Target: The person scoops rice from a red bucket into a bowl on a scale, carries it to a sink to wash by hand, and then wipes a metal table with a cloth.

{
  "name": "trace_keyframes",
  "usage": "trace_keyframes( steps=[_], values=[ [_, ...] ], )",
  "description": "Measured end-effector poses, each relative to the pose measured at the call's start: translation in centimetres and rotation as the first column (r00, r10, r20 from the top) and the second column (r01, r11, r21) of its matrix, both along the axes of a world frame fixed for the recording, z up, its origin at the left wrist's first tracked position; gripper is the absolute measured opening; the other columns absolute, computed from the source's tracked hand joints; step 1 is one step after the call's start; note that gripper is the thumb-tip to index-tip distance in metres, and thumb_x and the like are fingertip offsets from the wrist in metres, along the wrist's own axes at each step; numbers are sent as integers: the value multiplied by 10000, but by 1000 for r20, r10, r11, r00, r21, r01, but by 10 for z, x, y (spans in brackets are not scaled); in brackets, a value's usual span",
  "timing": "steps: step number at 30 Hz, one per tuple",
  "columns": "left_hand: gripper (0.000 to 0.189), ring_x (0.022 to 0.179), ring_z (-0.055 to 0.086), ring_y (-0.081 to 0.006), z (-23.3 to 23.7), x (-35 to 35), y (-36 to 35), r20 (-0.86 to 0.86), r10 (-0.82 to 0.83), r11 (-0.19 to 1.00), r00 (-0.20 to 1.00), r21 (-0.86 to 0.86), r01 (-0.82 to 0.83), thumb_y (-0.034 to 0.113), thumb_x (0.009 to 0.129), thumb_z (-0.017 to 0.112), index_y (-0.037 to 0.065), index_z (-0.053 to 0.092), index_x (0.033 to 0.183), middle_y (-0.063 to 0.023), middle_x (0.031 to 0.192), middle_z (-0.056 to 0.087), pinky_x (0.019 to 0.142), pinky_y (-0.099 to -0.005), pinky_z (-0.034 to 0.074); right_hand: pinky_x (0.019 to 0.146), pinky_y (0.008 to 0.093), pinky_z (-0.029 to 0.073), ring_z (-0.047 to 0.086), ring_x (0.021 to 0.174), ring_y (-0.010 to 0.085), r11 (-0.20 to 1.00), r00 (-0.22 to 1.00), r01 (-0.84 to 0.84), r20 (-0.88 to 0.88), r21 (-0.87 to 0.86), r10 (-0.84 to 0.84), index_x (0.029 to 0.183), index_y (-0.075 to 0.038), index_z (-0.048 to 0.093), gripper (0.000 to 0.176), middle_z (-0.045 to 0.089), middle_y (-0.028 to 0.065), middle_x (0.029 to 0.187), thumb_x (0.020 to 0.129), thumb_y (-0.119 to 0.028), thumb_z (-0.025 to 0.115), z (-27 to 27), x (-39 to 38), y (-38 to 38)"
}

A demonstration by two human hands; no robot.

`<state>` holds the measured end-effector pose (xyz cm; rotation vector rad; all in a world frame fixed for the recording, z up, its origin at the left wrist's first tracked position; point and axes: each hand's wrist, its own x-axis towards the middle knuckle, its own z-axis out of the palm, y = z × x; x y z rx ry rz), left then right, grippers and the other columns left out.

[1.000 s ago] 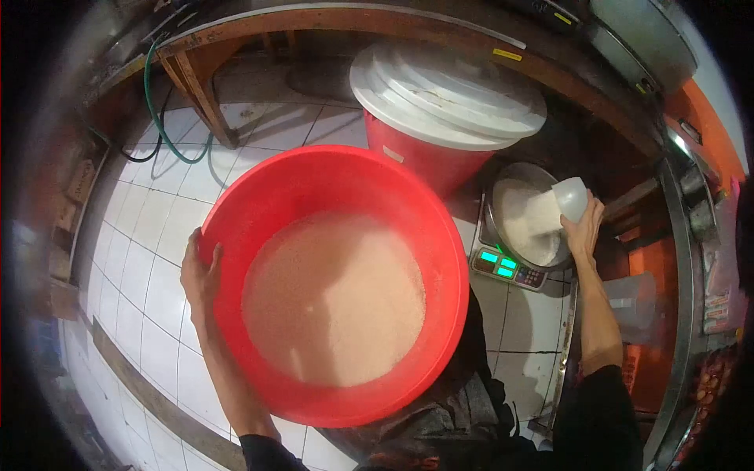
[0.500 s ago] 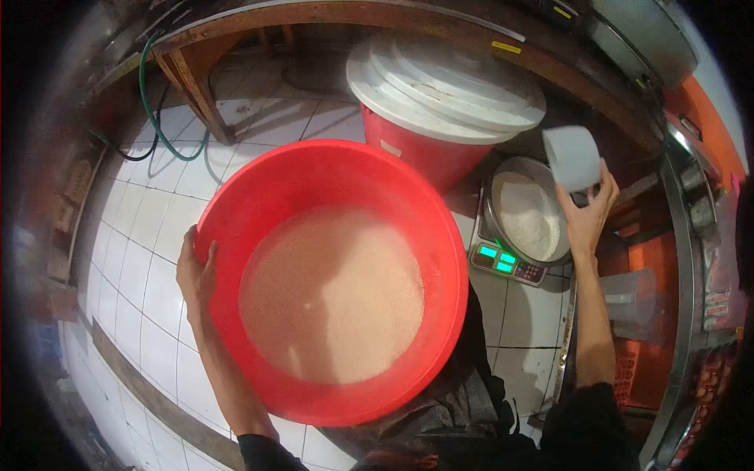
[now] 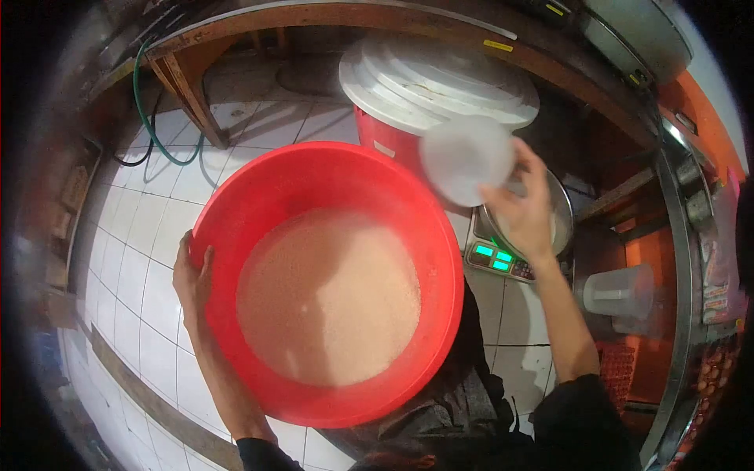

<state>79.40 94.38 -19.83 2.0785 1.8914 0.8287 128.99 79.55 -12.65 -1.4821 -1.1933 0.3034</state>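
Observation:
A large red tub holds pale, grainy powder. On its left rim rests my left hand, thumb inside and fingers outside. My right hand grips a whitish translucent container, blurred by motion, near the tub's upper right rim. Whether anything is inside that container cannot be made out. Behind my right hand, a round metal bowl sits on a digital scale with green lit displays; the hand hides much of the bowl.
A red bin with stacked white lids stands beyond the tub, under a wooden table. At right, a clear plastic jug is beside a metal-edged shelf. A green hose hangs at upper left.
My right hand has moved left with the whitish container, from above the right side of the bowl to near the tub's rim. My left hand stays on the rim.

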Motion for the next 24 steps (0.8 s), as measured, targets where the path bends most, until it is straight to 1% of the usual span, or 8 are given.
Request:
trace_keyframes(
  steps=[4, 6, 10, 14, 16, 18, 20, 24],
  values=[
    [467, 1104, 638, -338, 10, 9, -4, 49, 41, 997, 998, -66, -38, 246, 930, 635, 90, 497, 1348, -196, 1239, 627, 911, -415, 519, 910, 364, 491, 554, 1144, 251, 953, 903, 273, -305, -135, -302, 1399, -28, 409, 790, 514, 134, 1318, 777, -285, 823, -30, 105, -34],
    [476, 1101, 638, -345, 13, 12, -4, 3, 68, 996, 998, -62, -67, 226, 917, 655, 59, 505, 1337, -215, 1223, 629, 922, -411, 514, 925, 372, 482, 560, 1131, 229, 845, 838, 479, -165, -236, -521, 1391, 8, 407, 764, 510, 131, 1329, 808, -298, 795, -47, 143, -51],
    [495, 1082, 646, -322, -14, -12, 7, 19, -7, 999, 1000, 39, 6, 230, 916, 668, 16, 507, 1333, -209, 1197, 644, 920, -388, 510, 942, 381, 478, 556, 1141, 210, 879, 767, 388, -431, -278, -475, 1412, 16, 381, 754, 501, 127, 1349, 835, -279, 768, -43, 150, -82],
    [546, 1220, 536, -276, 6, -15, -4, 389, 32, 989, 921, -147, 27, 286, 929, 663, 13, 489, 1370, -190, 1343, 542, 957, -387, 474, 992, 384, 454, 505, 1223, 195, 983, 782, 108, -598, -147, -176, 1417, -61, 426, 644, 502, 114, 1366, 891, -334, 677, -22, 69, -89],
    [576, 1273, 497, -283, 15, -11, -22, 373, 103, 982, 922, -185, -35, 336, 929, 647, 24, 477, 1384, -179, 1394, 503, 1000, -413, 441, 1036, 414, 424, 477, 1273, 218, 962, 891, -198, -443, -188, 97, 1448, -60, 391, 738, 489, 125, 1389, 855, -360, 714, 3, 18, -82],
    [598, 1316, 456, -295, 37, -8, -51, 261, 143, 987, 955, -107, -119, 379, 931, 624, 40, 467, 1398, -167, 1408, 491, 1066, -452, 375, 1099, 422, 363, 455, 1309, 276, 953, 966, -227, 77, -201, 246, 1458, -53, 379, 847, 461, 144, 1422, 798, -424, 759, -19, -13, -74],
    [592, 1348, 419, -305, 39, -15, -94, 261, 195, 976, 945, 47, -214, 379, 933, 609, 58, 460, 1408, -160, 1404, 492, 1118, -475, 304, 1158, 493, 255, 417, 1344, 339, 945, 940, -172, 239, -278, 242, 1404, -45, 454, 847, 456, 164, 1423, 757, -484, 780, -13, -54, -79],
    [549, 1340, 406, -292, -2, -11, -209, 566, 391, 875, 726, 16, -484, 288, 970, 520, -8, 402, 1417, -159, 1437, 446, 1135, -427, 301, 1128, 619, 195, 438, 1316, 330, 957, 946, -267, 160, -110, 282, 1292, -92, 564, 585, 504, 143, 1353, 817, -390, 730, -63, -112, -110]
  ],
)
